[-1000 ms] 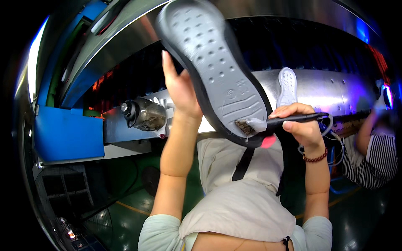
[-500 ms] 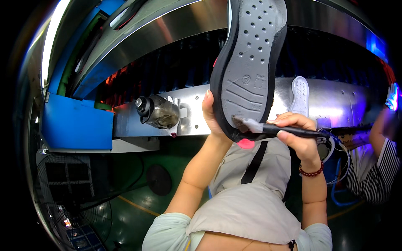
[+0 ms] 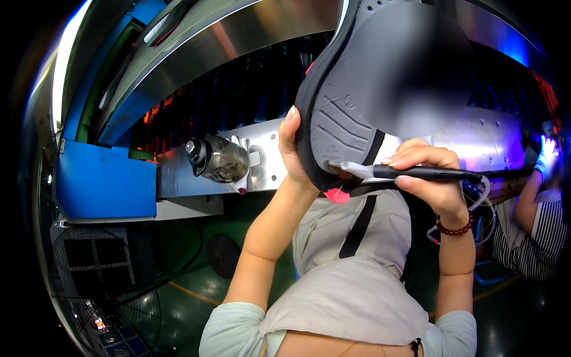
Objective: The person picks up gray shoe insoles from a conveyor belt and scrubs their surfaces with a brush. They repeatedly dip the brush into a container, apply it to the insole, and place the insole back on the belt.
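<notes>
Past the left end of the long, shiny metal bench [image 3: 505, 137] is a big blue metal box [image 3: 107, 178]. Up in the air over the bench's front edge is a long grey shoe sole with a thick black rim [image 3: 339, 128]; a round blur hides much of its toe end. The left hand [image 3: 291, 152] holds the heel end, thumb along the rim; its other fingers are hidden, so I cannot tell if they are spread. Near the bench's left end is a see-through dark jug with a black top [image 3: 223, 159]. The right hand [image 3: 431, 157] pinches a black-handled brush [image 3: 383, 171], its hairs on the heel. Half a second ago the sole stood straighter; now it leans right, and the heel seems to be getting brushed. Below pokes a small pink tab [image 3: 337, 195]. Tiny raised marks on the sole are too small to read.
</notes>
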A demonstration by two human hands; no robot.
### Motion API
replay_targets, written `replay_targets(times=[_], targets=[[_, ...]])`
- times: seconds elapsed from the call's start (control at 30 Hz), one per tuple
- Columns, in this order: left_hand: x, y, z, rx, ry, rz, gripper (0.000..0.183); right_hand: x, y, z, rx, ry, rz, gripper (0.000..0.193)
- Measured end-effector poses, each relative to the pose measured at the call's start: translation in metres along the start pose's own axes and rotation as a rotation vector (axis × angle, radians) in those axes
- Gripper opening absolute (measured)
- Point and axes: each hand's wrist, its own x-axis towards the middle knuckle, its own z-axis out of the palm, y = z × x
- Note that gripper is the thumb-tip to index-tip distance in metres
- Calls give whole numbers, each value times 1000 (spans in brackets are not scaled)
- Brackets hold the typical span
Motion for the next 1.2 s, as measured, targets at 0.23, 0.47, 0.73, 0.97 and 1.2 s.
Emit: replay_targets(times=[0.23,0.47,0.73,0.97,1.2], targets=[[6,5,0,35,-16,5,44,4,-4,0,34,-55,94,19],[9,14,6,-126,-132,-218,52,-6,-11,12,102,-336,87,20],[8,17,8,133,-27,-678,42,30,-22,-14,-255,-600,-67,16],[3,22,15,414,31,-818,48,30,-26,-21,-357,-672,-7,17],[-5,27,19,475,81,-763,50,30,-26,-35,-420,-660,46,15]])
